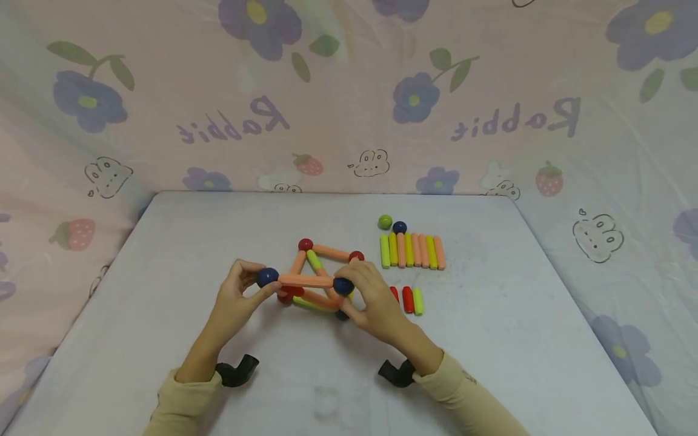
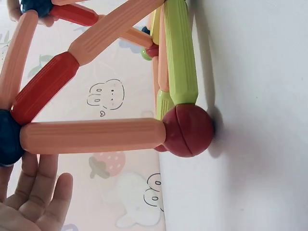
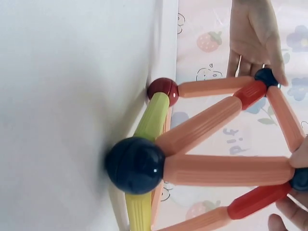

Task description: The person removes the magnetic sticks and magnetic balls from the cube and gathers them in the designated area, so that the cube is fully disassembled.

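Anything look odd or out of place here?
The "Rabbit" lettering on the backdrop is mirrored, R at the right end, as if hung back to front. A faint smudge marks the tabletop. The stick-and-ball frame shows no visible damage.

The near tabletop [image 1: 305, 375] leaves passage, with the stick frame [image 1: 307, 281] blocking ahead and loose sticks [image 1: 417, 251] at right.

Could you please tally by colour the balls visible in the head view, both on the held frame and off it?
Blue balls: 4 (3 on the held frame, 1 off it)
Red balls: 3 (all on the frame)
Green balls: 1 (off the frame)
Total: 8
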`<state>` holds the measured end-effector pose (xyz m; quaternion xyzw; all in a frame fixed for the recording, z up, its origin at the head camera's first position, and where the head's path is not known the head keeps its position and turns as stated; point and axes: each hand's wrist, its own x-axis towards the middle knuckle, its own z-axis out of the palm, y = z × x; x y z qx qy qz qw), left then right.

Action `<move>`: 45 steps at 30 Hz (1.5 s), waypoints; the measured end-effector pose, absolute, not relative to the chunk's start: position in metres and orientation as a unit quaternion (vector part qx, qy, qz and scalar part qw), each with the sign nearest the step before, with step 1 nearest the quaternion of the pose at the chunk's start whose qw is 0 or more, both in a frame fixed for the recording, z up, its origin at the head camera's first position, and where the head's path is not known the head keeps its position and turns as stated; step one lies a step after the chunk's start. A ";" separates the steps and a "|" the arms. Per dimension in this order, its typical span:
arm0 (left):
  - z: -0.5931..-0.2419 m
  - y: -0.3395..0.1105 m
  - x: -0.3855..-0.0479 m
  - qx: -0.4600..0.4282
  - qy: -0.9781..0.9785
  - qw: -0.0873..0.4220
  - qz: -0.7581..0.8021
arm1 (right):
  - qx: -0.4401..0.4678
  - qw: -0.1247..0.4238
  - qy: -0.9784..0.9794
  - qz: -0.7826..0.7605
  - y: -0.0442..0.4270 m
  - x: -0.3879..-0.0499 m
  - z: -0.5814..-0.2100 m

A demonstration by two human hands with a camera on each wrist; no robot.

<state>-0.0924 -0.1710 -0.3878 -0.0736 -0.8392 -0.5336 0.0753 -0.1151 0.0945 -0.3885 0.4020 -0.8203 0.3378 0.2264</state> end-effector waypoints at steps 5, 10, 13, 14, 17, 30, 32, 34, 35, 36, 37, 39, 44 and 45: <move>-0.383 -0.166 -0.091 -0.097 -0.859 0.058 -0.500 | 0.367 0.240 -0.832 0.340 0.101 -0.116 -0.389; -0.377 -0.161 -0.091 -0.114 -0.865 0.027 -0.488 | 0.333 0.233 -0.845 0.348 0.105 -0.118 -0.389; -0.376 -0.160 -0.094 -0.117 -0.863 0.017 -0.491 | 0.315 0.209 -0.857 0.352 0.106 -0.119 -0.387; -0.377 -0.160 -0.095 -0.117 -0.863 0.015 -0.492 | 0.310 0.199 -0.860 0.353 0.106 -0.119 -0.386; -0.379 -0.161 -0.100 -0.115 -0.863 0.015 -0.491 | 0.302 0.177 -0.868 0.353 0.105 -0.119 -0.382; -0.384 -0.158 -0.113 -0.127 -0.855 0.056 -0.499 | 0.321 0.158 -0.858 0.367 0.100 -0.130 -0.374; -0.383 -0.158 -0.113 -0.126 -0.855 0.054 -0.501 | 0.321 0.167 -0.858 0.366 0.099 -0.132 -0.374; -0.383 -0.159 -0.113 -0.126 -0.854 0.051 -0.502 | 0.320 0.178 -0.858 0.361 0.098 -0.133 -0.375; -0.383 -0.159 -0.113 -0.126 -0.854 0.050 -0.502 | 0.321 0.183 -0.857 0.359 0.097 -0.133 -0.376; -0.383 -0.159 -0.113 -0.128 -0.854 0.050 -0.501 | 0.321 0.188 -0.857 0.355 0.097 -0.134 -0.376; -0.383 -0.158 -0.113 -0.127 -0.853 0.048 -0.503 | 0.321 0.192 -0.858 0.352 0.096 -0.135 -0.377; -0.384 -0.158 -0.113 -0.128 -0.853 0.046 -0.505 | 0.321 0.197 -0.858 0.348 0.095 -0.136 -0.378; -0.385 -0.158 -0.113 -0.126 -0.853 0.048 -0.504 | 0.325 0.206 -0.855 0.347 0.095 -0.139 -0.380; -0.385 -0.158 -0.113 -0.125 -0.853 0.050 -0.504 | 0.327 0.208 -0.854 0.346 0.094 -0.140 -0.380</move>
